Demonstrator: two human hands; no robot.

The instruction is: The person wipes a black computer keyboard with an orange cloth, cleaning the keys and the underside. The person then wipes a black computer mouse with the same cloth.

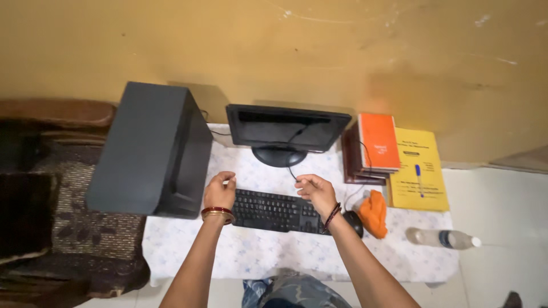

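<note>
Bottle: a clear plastic bottle (pixel 442 238) lies on its side at the table's right edge; what is in it cannot be told.
Keyboard: a black rectangular plastic keyboard (pixel 274 211) lies flat on the white patterned tablecloth (pixel 274 254), in front of the monitor's round foot, between the two hands.
Left hand: the left hand (pixel 220 192) sits at the keyboard's far left corner, fingers curled; whether it grips the edge cannot be told.
Right hand: the right hand (pixel 317 192) hovers over the keyboard's far right part, fingers pinched around a thin black cable (pixel 292 173).
Monitor: a black flat monitor (pixel 285 129) stands just behind the keyboard.
Tower: a dark grey computer case (pixel 149 151) stands left of the keyboard.
Right side: a black mouse (pixel 355 221), an orange cloth (pixel 374 212), stacked books (pixel 371 149) and a yellow booklet (pixel 418 169) with a blue pen (pixel 419 179).
</note>
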